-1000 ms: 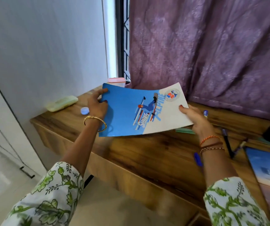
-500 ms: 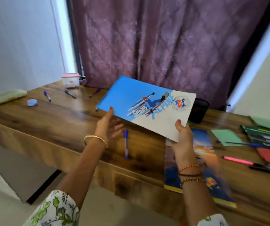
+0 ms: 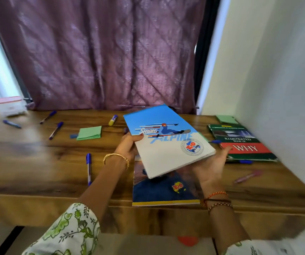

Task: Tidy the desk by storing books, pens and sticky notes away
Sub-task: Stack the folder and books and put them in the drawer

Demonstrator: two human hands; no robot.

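Observation:
I hold a blue-and-white "Skiing Alpine" notebook (image 3: 168, 142) just above the wooden desk (image 3: 37, 162). My left hand (image 3: 129, 146) grips its left edge and my right hand (image 3: 212, 162) supports it from below on the right. Under it lies a dark blue notebook (image 3: 166, 190) at the desk's front edge. A green and red "WHY" book (image 3: 241, 144) lies at the right. Several blue pens are scattered, one (image 3: 88, 168) near my left wrist. Green sticky notes (image 3: 90, 133) lie left of centre, with another pad (image 3: 226, 119) at the back right.
A purple curtain (image 3: 102, 52) hangs behind the desk and a white wall (image 3: 276, 70) closes the right side. A clear box with a pink lid (image 3: 9, 105) sits at the back left. A yellow glue stick (image 3: 113, 120) and a pink pen (image 3: 247, 176) lie on the desk.
The view has swung right along the desk. The skiing notebook has travelled right and now hangs over the dark blue notebook. My left hand has taken hold of its edge again.

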